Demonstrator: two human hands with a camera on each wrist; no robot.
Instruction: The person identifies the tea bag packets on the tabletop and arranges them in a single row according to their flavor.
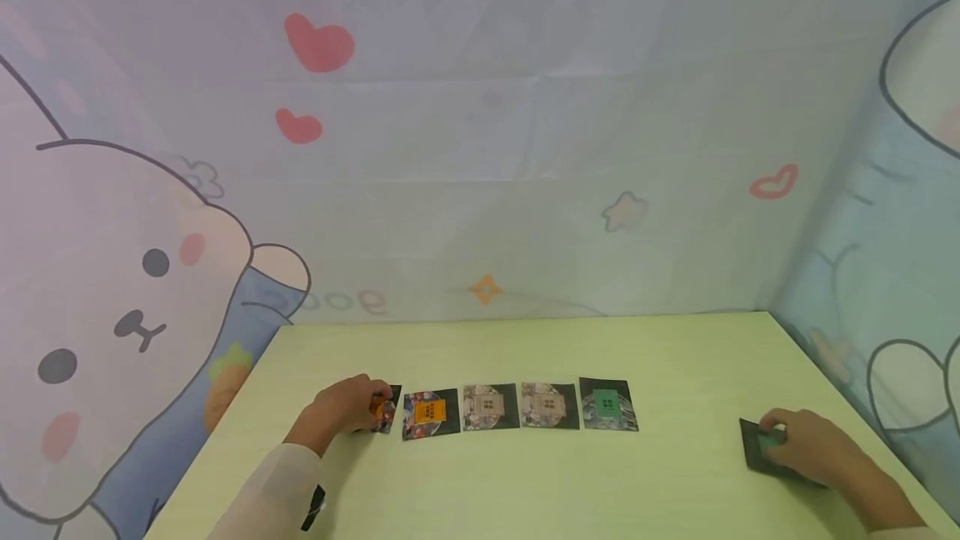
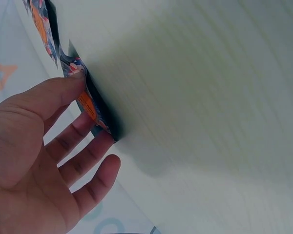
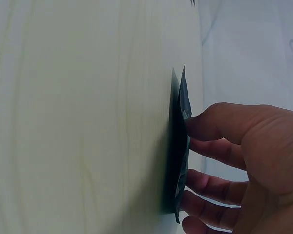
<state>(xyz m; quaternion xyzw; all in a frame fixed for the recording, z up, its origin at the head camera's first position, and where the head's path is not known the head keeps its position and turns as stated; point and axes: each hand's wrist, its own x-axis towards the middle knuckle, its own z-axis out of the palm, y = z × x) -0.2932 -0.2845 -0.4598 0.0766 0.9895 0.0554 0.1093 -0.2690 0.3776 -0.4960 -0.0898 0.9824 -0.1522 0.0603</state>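
At the left end of a row, my left hand (image 1: 339, 408) pinches a small flat dark packet with an orange label (image 1: 392, 408), partly covered by the fingers. In the left wrist view the thumb lies on the printed face of the packet (image 2: 89, 103), and fingertips are at its edge. Over at the right, my right hand (image 1: 813, 442) holds a dark packet with a green label (image 1: 752, 446). The right wrist view has this packet (image 3: 183, 105) edge-on, thumb on its face and fingers along its edge, close over the table.
Between the hands lie an orange-labelled packet (image 1: 441, 430), two beige packets (image 1: 491, 421) and a green-labelled packet (image 1: 609, 422), side by side. They rest on a pale yellow-green table (image 1: 525, 490). A cartoon-printed cloth (image 1: 465, 148) hangs behind and at the sides.
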